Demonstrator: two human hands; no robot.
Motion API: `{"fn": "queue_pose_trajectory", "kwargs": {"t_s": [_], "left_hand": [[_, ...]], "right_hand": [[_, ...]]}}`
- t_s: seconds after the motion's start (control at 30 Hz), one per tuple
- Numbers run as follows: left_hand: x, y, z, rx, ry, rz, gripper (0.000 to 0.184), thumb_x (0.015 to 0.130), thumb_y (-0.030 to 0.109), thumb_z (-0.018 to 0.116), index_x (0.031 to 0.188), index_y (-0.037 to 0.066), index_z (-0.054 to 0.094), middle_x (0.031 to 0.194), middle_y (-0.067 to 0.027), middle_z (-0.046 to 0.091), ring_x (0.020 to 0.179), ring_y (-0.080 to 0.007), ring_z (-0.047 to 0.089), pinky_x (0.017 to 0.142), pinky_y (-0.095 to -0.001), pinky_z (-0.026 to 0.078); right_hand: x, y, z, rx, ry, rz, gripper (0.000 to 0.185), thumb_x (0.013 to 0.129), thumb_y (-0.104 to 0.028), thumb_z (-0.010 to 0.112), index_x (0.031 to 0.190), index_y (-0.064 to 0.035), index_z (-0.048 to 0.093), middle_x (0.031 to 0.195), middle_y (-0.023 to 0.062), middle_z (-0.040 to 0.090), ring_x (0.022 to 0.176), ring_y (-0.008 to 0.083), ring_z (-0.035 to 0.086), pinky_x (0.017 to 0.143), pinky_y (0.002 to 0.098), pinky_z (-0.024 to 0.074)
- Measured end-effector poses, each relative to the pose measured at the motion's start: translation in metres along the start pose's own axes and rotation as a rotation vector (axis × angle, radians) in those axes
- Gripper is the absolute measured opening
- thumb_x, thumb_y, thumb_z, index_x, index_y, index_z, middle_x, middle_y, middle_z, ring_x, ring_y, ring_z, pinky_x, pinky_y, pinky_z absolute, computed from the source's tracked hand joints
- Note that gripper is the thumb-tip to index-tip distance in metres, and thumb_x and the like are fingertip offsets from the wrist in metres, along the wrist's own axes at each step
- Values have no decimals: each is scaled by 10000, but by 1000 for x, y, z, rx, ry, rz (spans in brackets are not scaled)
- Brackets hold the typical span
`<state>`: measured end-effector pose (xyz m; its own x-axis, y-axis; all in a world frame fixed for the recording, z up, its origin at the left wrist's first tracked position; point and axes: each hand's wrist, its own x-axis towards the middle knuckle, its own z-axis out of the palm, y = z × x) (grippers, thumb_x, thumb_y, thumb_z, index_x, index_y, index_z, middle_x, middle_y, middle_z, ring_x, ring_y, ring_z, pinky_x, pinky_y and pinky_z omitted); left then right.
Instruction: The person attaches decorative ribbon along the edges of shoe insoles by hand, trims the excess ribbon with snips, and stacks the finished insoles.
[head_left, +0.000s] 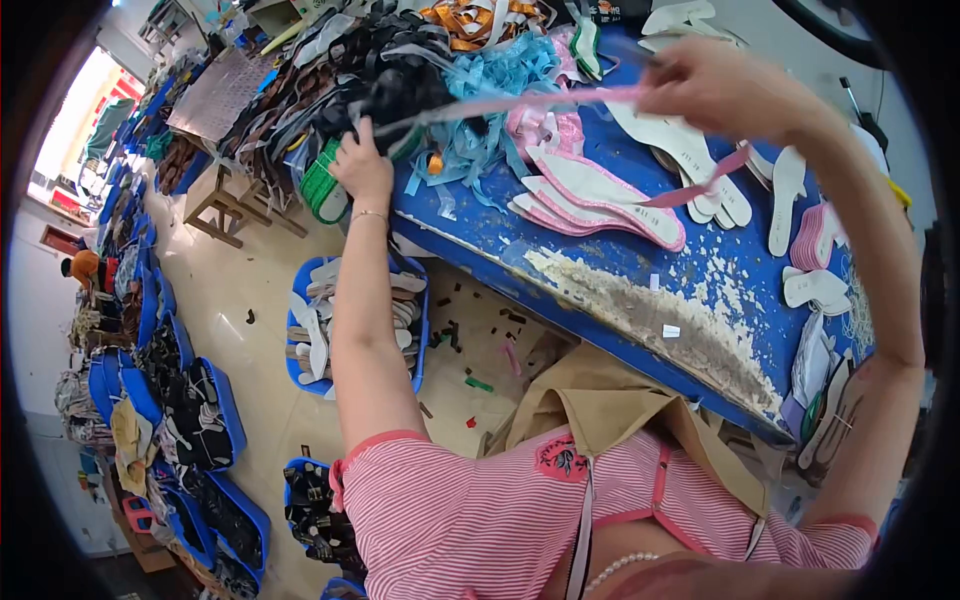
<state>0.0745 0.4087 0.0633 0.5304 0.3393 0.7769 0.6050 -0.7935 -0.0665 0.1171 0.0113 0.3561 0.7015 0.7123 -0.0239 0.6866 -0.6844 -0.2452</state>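
A pink strip (pixel 545 101) stretches across the blue table. Its right part is in my right hand (pixel 705 88), whose fingers are closed on it, and a loose end hangs below towards the pink-edged insoles (pixel 610 195). My left hand (pixel 360 165) reaches to the dark strip pile (pixel 400 95), beside a green glittery piece (pixel 325 185); its fingers are partly spread, and whether it touches the strip's pale far end cannot be made out. Light blue strips (pixel 490 95) lie between the hands. White insoles (pixel 700 165) lie under my right forearm.
The blue table (pixel 480 255) has a worn, glue-crusted front edge. Below it on the floor stands a blue basket of insoles (pixel 425 330). A wooden stool (pixel 215 205) is at the left, with more blue bins (pixel 215 400) along the wall. Orange strips (pixel 490 20) lie at the back.
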Motion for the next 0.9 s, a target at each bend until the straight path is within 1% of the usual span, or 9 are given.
{"fn": "queue_pose_trajectory", "kwargs": {"t_s": [0.03, 0.07, 0.47, 0.6, 0.7, 0.77, 0.8, 0.87, 0.9], "left_hand": [[7, -3, 9, -4, -8, -2, 605, 654, 160, 655, 1236, 245, 512, 969, -96, 556, 773, -319, 559, 624, -433, 431], [19, -5, 17, -29, 34, -78, 584, 662, 158, 650, 1223, 235, 512, 976, -95, 563, 758, -325, 564, 624, -438, 435], [29, 22, 45, -44, -73, -246, 480, 710, 183, 632, 1174, 172, 511, 1023, -144, 558, 880, -360, 538, 748, -481, 428], [26, 34, 19, -109, -306, -241, 513, 706, 190, 652, 1190, 124, 497, 1134, -181, 513, 938, -375, 505, 817, -500, 399], [20, 63, -33, 128, -39, -113, 525, 711, 208, 680, 1188, 80, 502, 1243, -194, 447, 1008, -384, 481, 888, -507, 362], [22, 85, -95, -420, 187, -84, 513, 721, 209, 702, 1177, 63, 519, 1203, -202, 510, 1035, -358, 499, 912, -469, 375], [14, 88, -113, -860, -98, -167, 450, 800, 217, 679, 1188, 47, 526, 1109, -194, 586, 949, -288, 560, 843, -368, 441], [1, 128, -152, -1396, -476, -512, 409, 874, 254, 641, 1194, 26, 528, 1036, -185, 629, 844, -246, 607, 750, -305, 494], [-6, 142, -163, -1951, -831, -640, 422, 904, 277, 602, 1215, 3, 518, 1074, -195, 618, 894, -264, 619, 789, -321, 510]], "right_hand": [[9, 10, -23, 20, -163, 79, 450, 844, -412, 655, 1052, -13, 658, 760, 62, 603, 545, 116, 512, 466, 210, 378], [22, 43, -42, 144, -321, -20, 445, 924, -369, 507, 1237, -53, 495, 1111, 81, 473, 872, 170, 489, 722, 238, 406], [-235, 151, -97, -29, 254, 601, 339, 869, -259, 533, 1131, -43, 531, 1012, 62, 506, 811, 146, 490, 707, 224, 407], [-323, 159, -100, -58, 423, 765, 306, 851, -222, 542, 1096, -40, 543, 979, 56, 517, 790, 138, 491, 701, 219, 407], [-377, 157, -98, -78, 523, 868, 281, 837, -194, 549, 1070, -37, 552, 954, 51, 526, 775, 132, 491, 697, 216, 408], [-403, 153, -96, -95, 575, 920, 265, 828, -176, 553, 1052, -36, 558, 937, 48, 531, 764, 128, 492, 695, 213, 408], [-418, 152, -93, -96, 602, 941, 257, 823, -167, 555, 1044, -35, 561, 929, 47, 534, 759, 126, 492, 694, 212, 408], [-440, 150, -91, -105, 650, 965, 241, 814, -148, 560, 1026, -33, 567, 913, 44, 539, 749, 122, 492, 691, 210, 408], [-445, 147, -91, -113, 664, 969, 234, 809, -139, 562, 1017, -32, 570, 904, 42, 542, 744, 120, 492, 690, 209, 408]]}}
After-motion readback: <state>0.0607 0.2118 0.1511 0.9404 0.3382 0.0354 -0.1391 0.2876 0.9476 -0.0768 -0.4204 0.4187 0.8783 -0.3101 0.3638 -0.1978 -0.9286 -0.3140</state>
